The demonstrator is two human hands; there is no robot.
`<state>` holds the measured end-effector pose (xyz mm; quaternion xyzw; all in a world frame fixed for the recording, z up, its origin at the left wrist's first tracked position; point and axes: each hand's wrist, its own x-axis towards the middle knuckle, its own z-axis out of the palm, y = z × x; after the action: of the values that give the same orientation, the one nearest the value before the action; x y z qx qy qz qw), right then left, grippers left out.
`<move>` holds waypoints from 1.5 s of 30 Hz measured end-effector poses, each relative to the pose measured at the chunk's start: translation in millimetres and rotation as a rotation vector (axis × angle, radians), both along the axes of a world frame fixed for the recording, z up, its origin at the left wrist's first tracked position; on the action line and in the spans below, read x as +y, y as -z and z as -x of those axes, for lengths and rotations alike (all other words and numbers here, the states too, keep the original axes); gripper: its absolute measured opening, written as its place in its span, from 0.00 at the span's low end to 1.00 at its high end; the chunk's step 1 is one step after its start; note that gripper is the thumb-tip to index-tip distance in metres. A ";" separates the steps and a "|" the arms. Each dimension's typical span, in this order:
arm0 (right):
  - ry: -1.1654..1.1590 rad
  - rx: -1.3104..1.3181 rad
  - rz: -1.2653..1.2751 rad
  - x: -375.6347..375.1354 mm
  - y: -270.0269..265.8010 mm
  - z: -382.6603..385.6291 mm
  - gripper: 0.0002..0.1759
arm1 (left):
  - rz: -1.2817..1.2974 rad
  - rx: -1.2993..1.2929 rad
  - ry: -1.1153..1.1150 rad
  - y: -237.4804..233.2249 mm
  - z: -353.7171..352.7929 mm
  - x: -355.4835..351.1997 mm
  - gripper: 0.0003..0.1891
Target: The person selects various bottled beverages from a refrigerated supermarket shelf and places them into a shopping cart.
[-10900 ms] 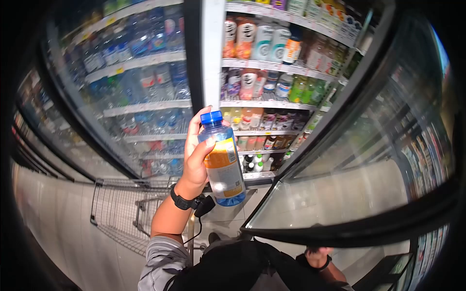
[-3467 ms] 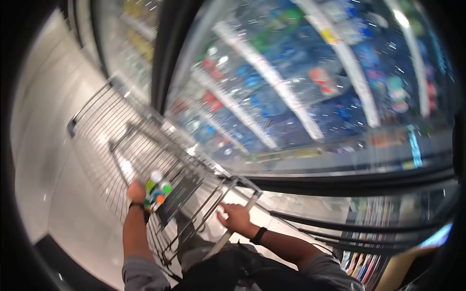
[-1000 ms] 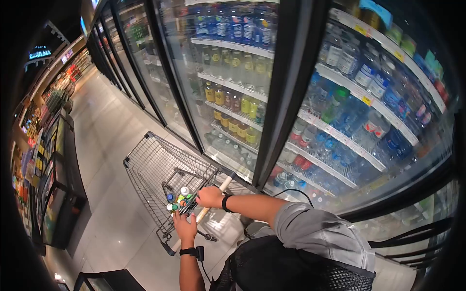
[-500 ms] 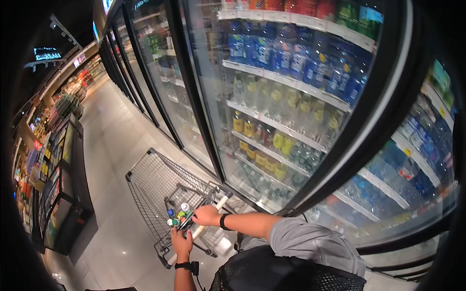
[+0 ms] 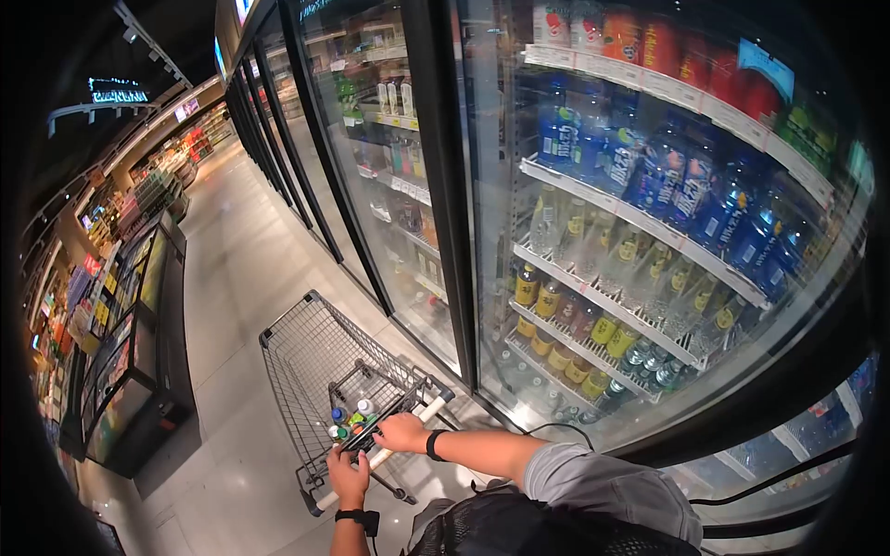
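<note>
A wire shopping cart point(image 5: 301, 357) stands in front of me, tilted across the view. My left hand point(image 5: 349, 478) is closed over the left part of its pale handle point(image 5: 380, 457), fingers curled forward. Farther along the same handle, my right hand point(image 5: 400, 433) is wrapped over it. A dark bar point(image 5: 400, 400) runs just beyond the handle, near my fingertips. Several bottles with blue, white and green caps point(image 5: 352, 419) sit in the cart's near end, partly hidden by the bar and my hands. Each wrist has a black band.
Glass-door drink coolers point(image 5: 445, 195) line the right side, their shelves filled with bottles and cans. A low black display case point(image 5: 139, 371) with goods stands on the left. Between them a tiled aisle point(image 5: 232, 241) runs away from me. A dark cable point(image 5: 561, 428) shows near my right arm.
The view has turned, so the coolers and cart now appear farther right. The cart has moved along with me, both hands staying at its handle.
</note>
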<state>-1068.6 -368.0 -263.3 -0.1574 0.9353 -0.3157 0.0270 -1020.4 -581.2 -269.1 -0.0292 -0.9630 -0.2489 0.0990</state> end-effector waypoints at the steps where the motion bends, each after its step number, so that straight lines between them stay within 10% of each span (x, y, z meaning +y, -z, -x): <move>1: 0.004 -0.003 -0.002 -3.4 1.9 13.0 0.22 | 0.038 0.170 0.032 -2.5 12.6 -0.6 0.19; 8: 0.231 0.106 0.283 -16.5 0.3 123.0 0.25 | 0.037 -0.294 0.154 -2.9 137.7 -48.8 0.31; 14: 0.891 1.035 0.270 103.5 -203.0 165.5 0.26 | 0.046 -0.993 0.520 -2.9 268.7 -72.9 0.37; 18: 1.303 1.093 0.190 166.1 -252.3 167.2 0.29 | 0.041 -1.272 0.644 24.5 343.4 -75.8 0.31; 35: 1.603 0.731 -0.246 171.6 -261.1 215.7 0.21 | -0.287 -1.078 0.763 50.6 420.1 -16.2 0.21; 45: 1.512 0.781 -0.209 117.1 -250.2 193.4 0.19 | 0.251 -0.371 1.039 11.0 413.5 -10.1 0.32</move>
<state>-1262.0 -250.9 -13.1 0.4142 0.7556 -0.0844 -0.5003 -1433.9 -591.3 -280.2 -0.4668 -0.8456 -0.1496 -0.2115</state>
